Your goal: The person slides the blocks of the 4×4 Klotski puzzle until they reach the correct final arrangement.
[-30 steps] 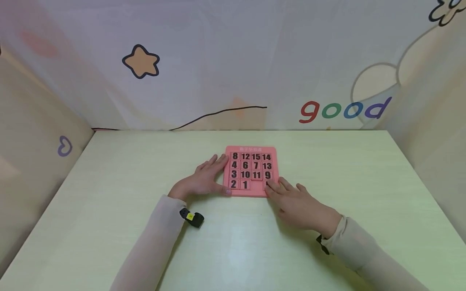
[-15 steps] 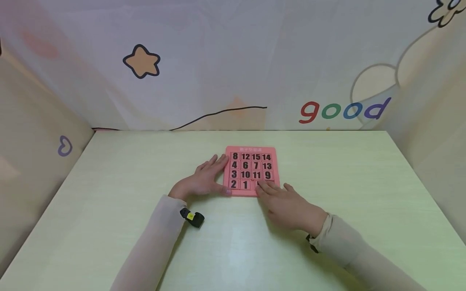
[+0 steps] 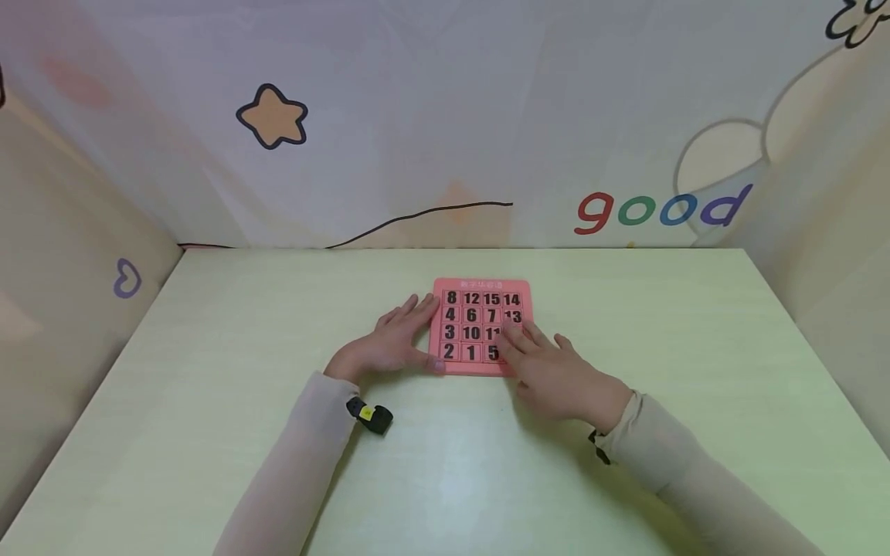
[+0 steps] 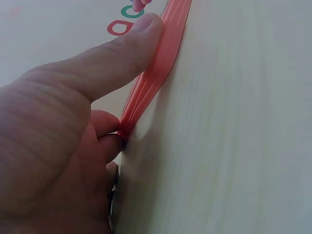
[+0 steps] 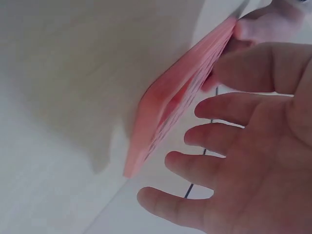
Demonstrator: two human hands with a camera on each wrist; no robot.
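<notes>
A pink number sliding puzzle [image 3: 481, 283] lies flat on the table in the head view, its black-numbered tiles set in rows. My left hand [image 3: 389, 345] holds its left side, fingers along the edge and thumb at the near left corner. In the left wrist view the thumb [image 4: 122, 58] lies against the puzzle's side. My right hand [image 3: 559, 378] reaches over the right columns with fingers extended, hiding part of the lower right. Tile 5 [image 3: 493, 353] shows in the bottom row. The right wrist view shows an open slot [image 5: 173, 102] at the near right corner; fingertip contact is unclear.
The pale table [image 3: 208, 371] extends around the puzzle. Behind it stands a printed cloth backdrop [image 3: 417, 116] with a star and the word "good", and cloth sides rise left and right. A black strap piece [image 3: 371, 417] sits on the left sleeve.
Tile 5 has slid left from the bottom right corner under my right fingers. The right hand then lifted off it and moved up and right. The left hand stays in place.
</notes>
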